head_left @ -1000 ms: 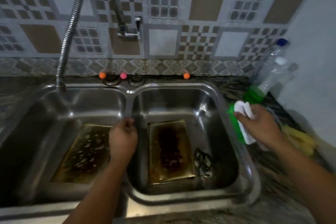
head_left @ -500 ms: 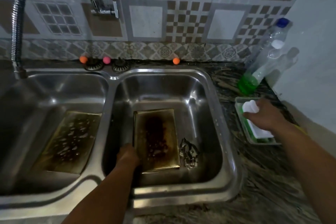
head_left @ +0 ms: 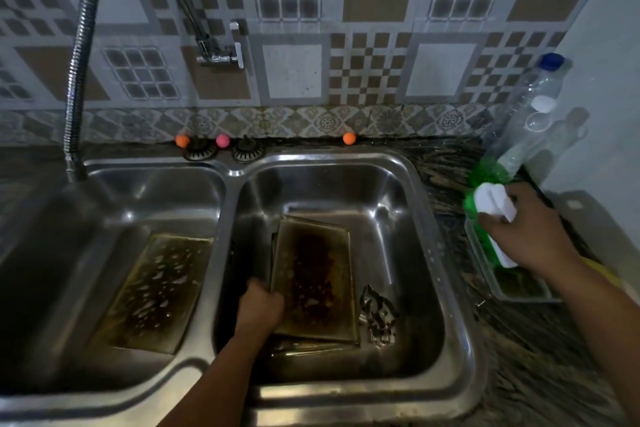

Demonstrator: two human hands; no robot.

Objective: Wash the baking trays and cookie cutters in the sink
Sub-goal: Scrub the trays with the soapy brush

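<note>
Baking tray point(head_left: 313, 279), dark with burnt residue, sits tilted in the right basin of the steel double sink point(head_left: 453, 253), its left edge raised off another tray beneath it. The left hand point(head_left: 259, 305) grips that near-left edge, fingers curled around it. Metal cookie cutters point(head_left: 377, 314) lie in a small heap just right of the tray on the basin floor. A second stained tray point(head_left: 156, 291) lies flat in the left basin, wet with droplets. On the counter to the right, the right hand point(head_left: 526, 236) holds a green-and-white sponge point(head_left: 493, 204), fingers wrapped around it, over a clear dish point(head_left: 519, 288). Clear plastic bottles point(head_left: 533, 114) lean against the far-right wall.
</note>
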